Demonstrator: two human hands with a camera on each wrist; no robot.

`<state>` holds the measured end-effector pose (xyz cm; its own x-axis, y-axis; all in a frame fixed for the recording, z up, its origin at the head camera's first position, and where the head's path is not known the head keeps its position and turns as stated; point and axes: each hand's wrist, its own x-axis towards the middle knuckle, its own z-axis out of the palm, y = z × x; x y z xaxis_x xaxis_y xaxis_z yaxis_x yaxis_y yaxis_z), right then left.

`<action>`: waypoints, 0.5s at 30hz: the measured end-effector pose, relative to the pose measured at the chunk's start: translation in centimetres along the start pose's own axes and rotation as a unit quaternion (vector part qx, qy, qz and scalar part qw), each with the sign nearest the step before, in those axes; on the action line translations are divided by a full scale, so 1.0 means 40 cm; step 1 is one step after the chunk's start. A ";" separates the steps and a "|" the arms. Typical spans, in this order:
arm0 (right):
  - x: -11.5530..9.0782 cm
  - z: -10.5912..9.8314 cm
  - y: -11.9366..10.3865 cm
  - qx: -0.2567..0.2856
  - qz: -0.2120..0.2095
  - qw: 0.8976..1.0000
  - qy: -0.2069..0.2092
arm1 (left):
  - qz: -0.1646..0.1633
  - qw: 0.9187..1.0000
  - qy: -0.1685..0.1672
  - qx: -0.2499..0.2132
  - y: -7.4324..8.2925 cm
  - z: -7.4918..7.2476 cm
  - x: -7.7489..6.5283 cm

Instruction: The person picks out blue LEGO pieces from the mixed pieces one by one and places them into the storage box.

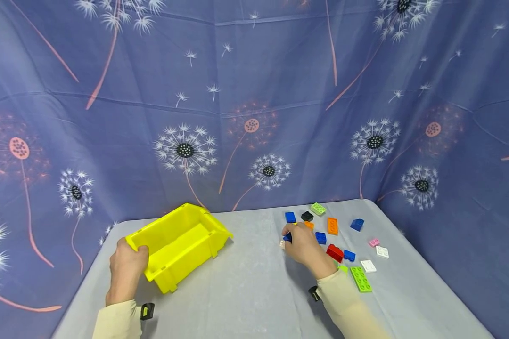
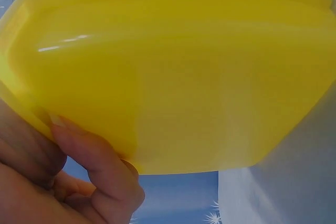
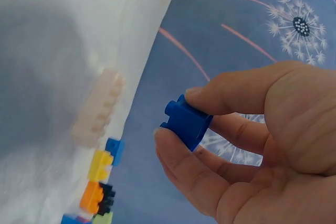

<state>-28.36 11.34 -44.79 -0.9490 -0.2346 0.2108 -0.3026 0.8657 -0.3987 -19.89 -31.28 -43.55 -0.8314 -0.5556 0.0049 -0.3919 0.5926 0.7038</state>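
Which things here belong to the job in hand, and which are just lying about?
In the job:
yellow bin, gripped by the left hand
blue brick, pinched by the right hand

Lying about, unheld, though possibly part of the job too:
red brick
pink brick
black brick
long lime-green brick

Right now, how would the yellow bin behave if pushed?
The yellow bin is probably stiff: its walls look undented where the left hand grips. It's likely light for its size, being open and hollow. Its glossy surface may be slippery.
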 end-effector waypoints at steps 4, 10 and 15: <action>0.013 0.001 -0.030 0.012 -0.018 1.000 0.004 | -0.001 1.000 -0.001 0.001 -0.001 0.000 0.000; 0.033 -0.003 -0.077 0.035 -0.035 0.999 0.002 | -0.005 1.000 -0.008 0.001 0.003 -0.001 -0.004; 0.046 -0.004 -0.113 0.046 -0.047 0.998 -0.002 | -0.003 1.000 -0.005 0.002 0.007 -0.001 -0.006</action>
<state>-28.71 7.07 -42.45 -0.9163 -0.3143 0.2481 -0.3969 0.7956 -0.4577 -19.78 -31.00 -43.33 -0.8326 -0.5538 -0.0072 -0.3989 0.5906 0.7015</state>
